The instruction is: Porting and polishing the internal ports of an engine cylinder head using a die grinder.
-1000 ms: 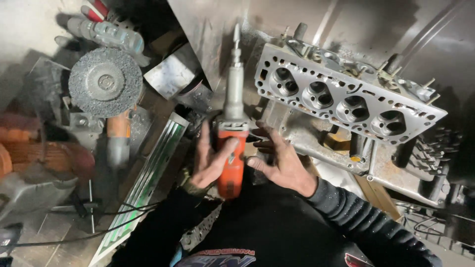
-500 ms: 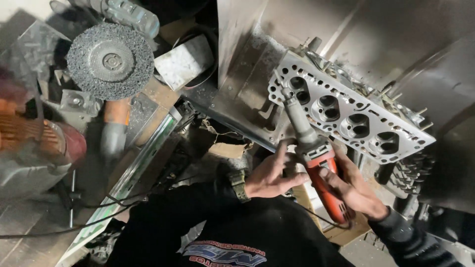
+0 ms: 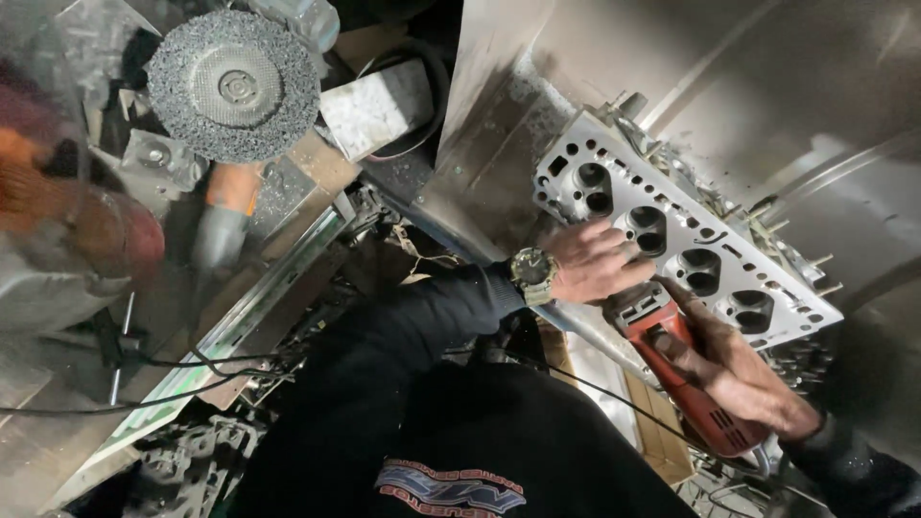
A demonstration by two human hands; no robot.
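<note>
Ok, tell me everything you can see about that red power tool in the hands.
The red power tool is a long, slim hand grinder with a red plastic-looking body and a grey metal neck at the front. It lies slanted, nose toward the pale metal cylinder head, its tip hidden under the left hand, which covers the neck. The right hand wraps the red body from above. A dark cable leaves its rear end at the lower right. The casing looks dusty and worn.
</note>
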